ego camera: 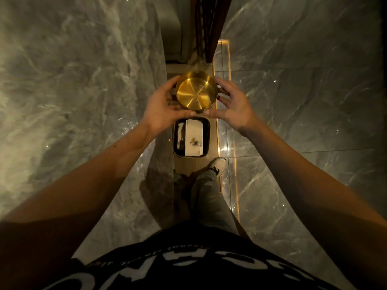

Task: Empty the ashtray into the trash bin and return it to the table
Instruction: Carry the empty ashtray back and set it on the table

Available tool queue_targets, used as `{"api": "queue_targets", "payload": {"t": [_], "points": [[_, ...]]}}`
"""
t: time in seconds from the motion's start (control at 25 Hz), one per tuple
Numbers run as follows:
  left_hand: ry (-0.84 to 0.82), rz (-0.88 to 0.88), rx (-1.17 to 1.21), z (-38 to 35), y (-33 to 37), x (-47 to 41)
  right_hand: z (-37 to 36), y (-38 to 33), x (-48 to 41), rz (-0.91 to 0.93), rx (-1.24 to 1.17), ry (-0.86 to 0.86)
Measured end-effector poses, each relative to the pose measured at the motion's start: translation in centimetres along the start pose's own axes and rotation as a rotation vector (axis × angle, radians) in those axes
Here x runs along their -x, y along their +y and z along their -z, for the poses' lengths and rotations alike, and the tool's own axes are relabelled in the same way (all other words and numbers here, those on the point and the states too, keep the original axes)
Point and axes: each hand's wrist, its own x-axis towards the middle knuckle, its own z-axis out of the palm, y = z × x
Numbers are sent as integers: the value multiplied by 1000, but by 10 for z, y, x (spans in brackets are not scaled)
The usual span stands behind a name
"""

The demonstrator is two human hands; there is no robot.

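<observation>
A round golden metal ashtray (195, 91) is held in the air with its shiny inside facing me; no ash shows in it. My left hand (162, 108) grips its left rim, my right hand (231, 105) its right rim. Directly below stands the trash bin (207, 130), a small rounded box on the floor with white paper and a small dark clump of debris inside.
A grey marble wall or counter (73, 91) fills the left. Glossy marble floor tiles (303, 111) lie on the right, with a glowing light strip (229, 65) along the base. My leg and white shoe (217, 165) stand just behind the bin.
</observation>
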Motion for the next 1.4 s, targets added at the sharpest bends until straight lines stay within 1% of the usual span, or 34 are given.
{"api": "queue_targets", "payload": {"t": [0.16,0.24,0.4,0.6,0.8,0.92,1.08,1.16,1.32,1.4], "points": [[33,-36,-24,37,-7,18,-36,-17,3,72,57,14],[79,-38,-43,56,-5,33,-54,-29,2,104,65,-8],[203,-37,-62,83,5,70,-79,-61,1,195,89,-98],[341,-110,-126,104,19,117,-104,-93,8,303,144,-204],[430,-132,-151,133,11,148,-138,-116,20,358,174,-248],[442,-163,-190,162,-2,163,-170,-123,25,339,169,-258],[426,-197,-190,211,-20,175,-223,-135,24,306,196,-223],[404,-227,-204,243,-35,178,-256,-142,20,296,221,-182],[311,-265,-231,328,-63,183,-342,-154,12,269,227,-63],[289,-255,-223,366,-76,195,-383,-162,12,255,236,-54]]}}
